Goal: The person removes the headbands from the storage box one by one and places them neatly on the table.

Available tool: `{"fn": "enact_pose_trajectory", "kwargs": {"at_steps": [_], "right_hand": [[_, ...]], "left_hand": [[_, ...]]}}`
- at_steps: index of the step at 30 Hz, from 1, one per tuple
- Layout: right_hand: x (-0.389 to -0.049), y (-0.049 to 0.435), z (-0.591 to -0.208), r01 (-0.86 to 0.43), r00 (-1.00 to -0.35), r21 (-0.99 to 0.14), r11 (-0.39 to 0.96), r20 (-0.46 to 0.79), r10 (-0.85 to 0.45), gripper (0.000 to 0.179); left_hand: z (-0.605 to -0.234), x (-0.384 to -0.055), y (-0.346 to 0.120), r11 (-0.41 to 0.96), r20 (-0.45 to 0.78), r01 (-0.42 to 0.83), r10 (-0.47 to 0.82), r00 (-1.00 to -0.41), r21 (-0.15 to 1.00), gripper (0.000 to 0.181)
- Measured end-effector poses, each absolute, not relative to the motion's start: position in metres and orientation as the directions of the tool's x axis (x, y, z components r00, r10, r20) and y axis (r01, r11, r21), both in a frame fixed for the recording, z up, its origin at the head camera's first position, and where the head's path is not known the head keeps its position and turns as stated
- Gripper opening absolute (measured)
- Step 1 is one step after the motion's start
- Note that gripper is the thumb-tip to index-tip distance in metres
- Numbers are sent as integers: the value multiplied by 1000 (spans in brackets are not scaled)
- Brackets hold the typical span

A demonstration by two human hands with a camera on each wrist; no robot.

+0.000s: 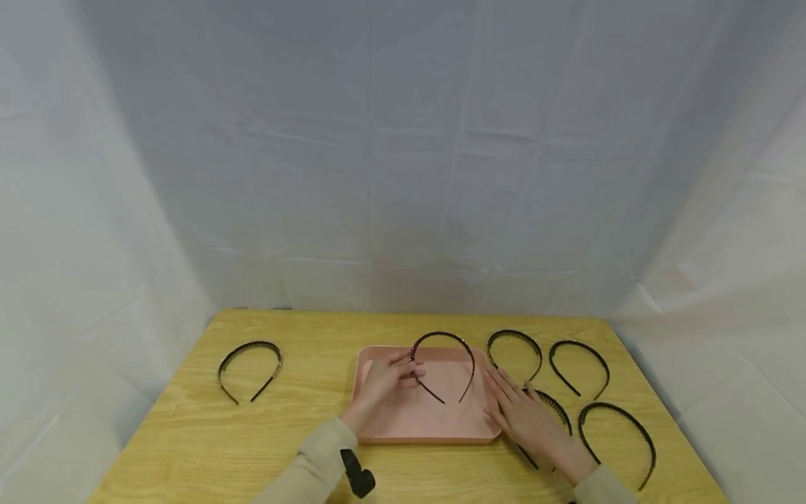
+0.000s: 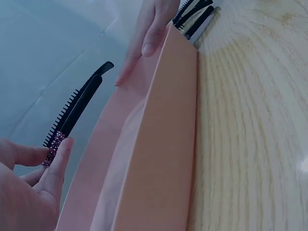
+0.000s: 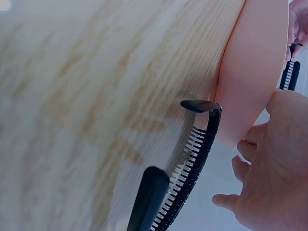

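My left hand (image 1: 385, 381) pinches a black toothed headband (image 1: 441, 334) by one side, holding it above the pink tray (image 1: 434, 424). In the left wrist view, small pink and silver stones cover the part of the headband (image 2: 79, 106) between thumb and fingers. My right hand (image 1: 527, 421) lies along the tray's right edge with its fingers extended, appearing to touch the rim. Under and beside that hand is another black headband (image 1: 557, 407), partly hidden by it. The right wrist view shows this headband's (image 3: 204, 144) teeth close to the tray's outer wall.
Two more headbands, one nearer the tray (image 1: 515, 332) and one farther right (image 1: 571, 342), lie at the back right. Another headband (image 1: 642, 435) is at the front right, and one (image 1: 222, 364) lies alone on the left. White sheeting (image 1: 403, 175) encloses the wooden table (image 1: 302, 399).
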State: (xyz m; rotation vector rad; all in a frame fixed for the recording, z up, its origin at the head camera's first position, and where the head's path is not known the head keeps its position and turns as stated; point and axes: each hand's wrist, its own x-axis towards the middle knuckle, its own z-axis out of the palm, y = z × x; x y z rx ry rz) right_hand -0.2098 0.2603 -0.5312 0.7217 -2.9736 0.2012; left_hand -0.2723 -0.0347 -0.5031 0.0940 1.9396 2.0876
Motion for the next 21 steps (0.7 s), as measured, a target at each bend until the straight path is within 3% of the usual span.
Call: {"fn": "enact_pose_trajectory", "kwargs": {"at_steps": [7, 21], "right_hand": [[-210, 261, -532, -480, -874, -114, 870, 150, -462, 64], [-213, 262, -534, -446, -895, -129, 886, 79, -439, 66]], "left_hand": [[-499, -277, -44, -87, -101, -124, 226, -969, 988, 46], [-502, -290, -82, -144, -106, -134, 185, -977, 981, 50]]}}
